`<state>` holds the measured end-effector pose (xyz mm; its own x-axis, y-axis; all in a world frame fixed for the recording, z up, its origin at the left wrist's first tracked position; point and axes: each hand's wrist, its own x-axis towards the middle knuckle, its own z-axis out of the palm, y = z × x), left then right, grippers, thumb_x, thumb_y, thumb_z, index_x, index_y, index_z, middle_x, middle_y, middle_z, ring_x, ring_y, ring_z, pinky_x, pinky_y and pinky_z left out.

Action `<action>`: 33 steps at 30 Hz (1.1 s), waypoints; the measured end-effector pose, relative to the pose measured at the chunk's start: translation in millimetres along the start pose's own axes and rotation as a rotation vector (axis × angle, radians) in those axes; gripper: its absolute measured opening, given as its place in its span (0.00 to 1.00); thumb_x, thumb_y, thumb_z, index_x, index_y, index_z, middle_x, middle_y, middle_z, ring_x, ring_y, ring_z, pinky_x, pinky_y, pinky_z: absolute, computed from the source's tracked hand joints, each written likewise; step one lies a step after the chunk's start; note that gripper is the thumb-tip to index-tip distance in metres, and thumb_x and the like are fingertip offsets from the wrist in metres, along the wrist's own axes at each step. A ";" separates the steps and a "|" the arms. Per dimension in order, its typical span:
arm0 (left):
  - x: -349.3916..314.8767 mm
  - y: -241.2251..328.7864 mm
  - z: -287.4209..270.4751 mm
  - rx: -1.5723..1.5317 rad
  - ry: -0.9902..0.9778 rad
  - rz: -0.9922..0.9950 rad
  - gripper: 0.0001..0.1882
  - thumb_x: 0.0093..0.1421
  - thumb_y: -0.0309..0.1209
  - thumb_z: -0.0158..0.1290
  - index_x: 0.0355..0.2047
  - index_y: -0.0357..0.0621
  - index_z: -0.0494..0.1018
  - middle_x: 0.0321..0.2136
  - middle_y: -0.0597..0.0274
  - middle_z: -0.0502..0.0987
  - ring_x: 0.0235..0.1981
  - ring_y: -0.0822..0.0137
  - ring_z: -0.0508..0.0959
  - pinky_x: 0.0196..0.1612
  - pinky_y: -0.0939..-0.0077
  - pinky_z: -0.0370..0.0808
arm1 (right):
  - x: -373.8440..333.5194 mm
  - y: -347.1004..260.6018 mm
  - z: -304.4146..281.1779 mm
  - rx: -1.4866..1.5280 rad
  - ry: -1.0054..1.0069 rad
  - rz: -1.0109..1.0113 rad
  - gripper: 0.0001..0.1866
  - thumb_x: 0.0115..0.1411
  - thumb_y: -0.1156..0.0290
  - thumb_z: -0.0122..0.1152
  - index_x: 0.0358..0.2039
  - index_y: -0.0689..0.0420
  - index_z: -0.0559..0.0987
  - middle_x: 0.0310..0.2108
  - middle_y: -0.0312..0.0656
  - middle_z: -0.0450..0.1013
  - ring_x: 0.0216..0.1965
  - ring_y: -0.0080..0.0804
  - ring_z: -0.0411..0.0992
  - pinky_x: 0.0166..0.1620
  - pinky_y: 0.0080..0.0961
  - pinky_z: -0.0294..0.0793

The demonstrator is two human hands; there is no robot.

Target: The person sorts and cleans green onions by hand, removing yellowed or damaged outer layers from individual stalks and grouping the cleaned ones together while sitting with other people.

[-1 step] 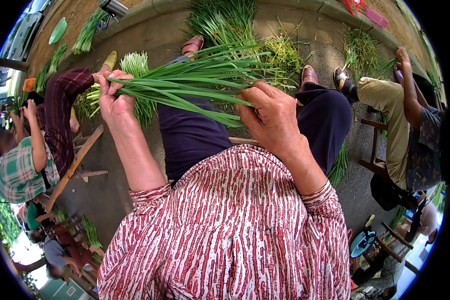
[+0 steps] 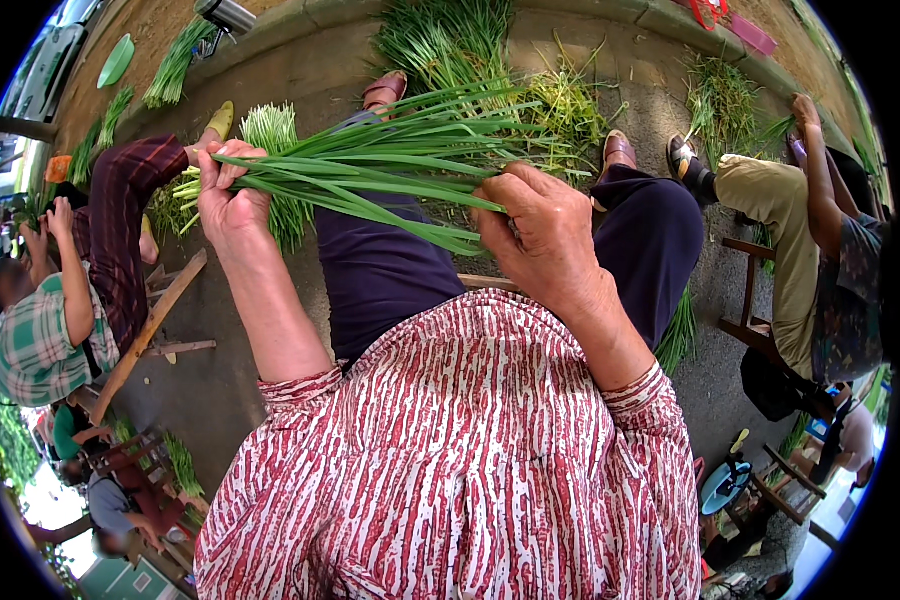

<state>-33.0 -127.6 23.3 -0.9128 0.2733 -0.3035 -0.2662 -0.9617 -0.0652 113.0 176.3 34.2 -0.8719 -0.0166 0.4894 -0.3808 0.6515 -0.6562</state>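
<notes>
My left hand (image 2: 236, 197) is closed round one end of a bunch of long, flat green garlic chives (image 2: 370, 170). The leaves fan out to the right above my lap. At their far right, my right hand (image 2: 540, 230) pinches around the lower leaf tips with its fingers curled; exactly how many leaves it holds is hidden. Beyond my left wrist a bundle of chives with pale cut ends (image 2: 269, 128) lies on the ground, partly covered by the held leaves.
Ahead lies a big heap of chives (image 2: 450, 45), beside a pile of yellowed trimmings (image 2: 567, 110). More trimmings (image 2: 722, 100) lie to the right. A wooden bench (image 2: 150, 340) stands at left. People sit on both sides. A curb (image 2: 600, 10) runs along the far side.
</notes>
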 end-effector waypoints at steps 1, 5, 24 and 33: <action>0.7 0.4 -1.1 0.002 0.001 0.001 0.08 0.59 0.31 0.53 0.27 0.39 0.69 0.20 0.61 0.62 0.15 0.74 0.58 0.23 0.78 0.60 | -0.1 0.3 1.1 -0.017 0.007 -0.007 0.04 0.47 0.74 0.61 0.23 0.57 0.73 0.20 0.40 0.68 0.24 0.40 0.71 0.29 0.33 0.70; 1.9 -1.0 -3.3 0.018 0.025 0.019 0.08 0.59 0.31 0.53 0.28 0.39 0.70 0.19 0.61 0.63 0.15 0.74 0.58 0.23 0.78 0.60 | 0.0 3.1 3.3 -0.073 0.061 0.060 0.04 0.46 0.76 0.59 0.22 0.57 0.72 0.20 0.41 0.68 0.23 0.41 0.71 0.27 0.33 0.70; -11.1 24.0 1.2 -0.111 0.130 0.116 0.11 0.57 0.34 0.56 0.27 0.40 0.70 0.18 0.64 0.61 0.15 0.75 0.59 0.21 0.79 0.60 | -59.1 96.3 -7.8 0.402 0.008 0.674 0.11 0.56 0.75 0.56 0.39 0.64 0.78 0.30 0.37 0.74 0.30 0.19 0.70 0.37 0.18 0.69; -7.3 28.3 -0.8 -0.089 0.152 0.115 0.11 0.57 0.34 0.56 0.26 0.40 0.70 0.18 0.62 0.62 0.15 0.74 0.59 0.22 0.79 0.61 | -24.4 55.8 -8.8 0.841 -0.144 0.715 0.18 0.59 0.63 0.59 0.42 0.65 0.78 0.32 0.35 0.75 0.33 0.18 0.69 0.38 0.17 0.68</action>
<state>-33.6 -156.9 22.9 -0.8767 0.1617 -0.4530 -0.1282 -0.9863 -0.1039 115.8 219.7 -9.4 -0.9807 0.0340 -0.1924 0.1838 -0.1745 -0.9674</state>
